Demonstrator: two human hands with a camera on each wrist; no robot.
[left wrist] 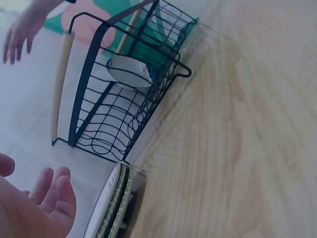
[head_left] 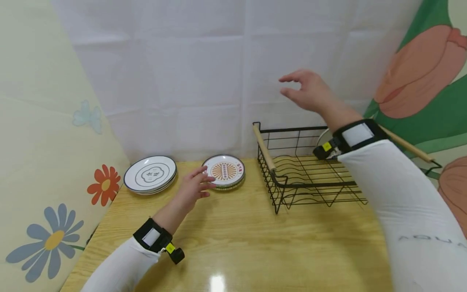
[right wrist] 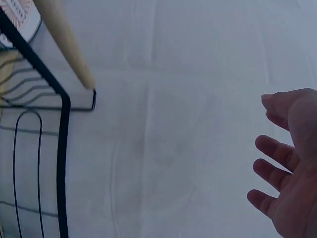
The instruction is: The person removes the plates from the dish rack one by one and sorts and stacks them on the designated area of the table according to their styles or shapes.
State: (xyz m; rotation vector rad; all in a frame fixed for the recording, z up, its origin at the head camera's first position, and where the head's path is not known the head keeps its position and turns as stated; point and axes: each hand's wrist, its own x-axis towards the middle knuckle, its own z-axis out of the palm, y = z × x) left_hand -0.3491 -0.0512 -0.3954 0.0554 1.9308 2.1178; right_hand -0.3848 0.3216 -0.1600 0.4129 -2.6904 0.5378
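Two small stacks of plates stand at the back of the table. The left one is topped by a white plate with a dark rim and grey lettering (head_left: 150,174). The other ends in a smaller plate with an orange sunburst (head_left: 233,169). My left hand (head_left: 193,188) reaches over that smaller stack's near left edge, fingers spread and holding nothing; whether it touches the plate I cannot tell. Above the black wire dish rack (head_left: 310,185) my right hand (head_left: 308,90) hangs in the air, fingers loosely bent, nothing in it. Inside the rack's right end sits a white bowl (left wrist: 130,72).
The rack has wooden handles (head_left: 264,148) at both ends. A white cloth (head_left: 189,81) hangs behind the table (head_left: 233,243), and patterned cloths flank it on the left and right.
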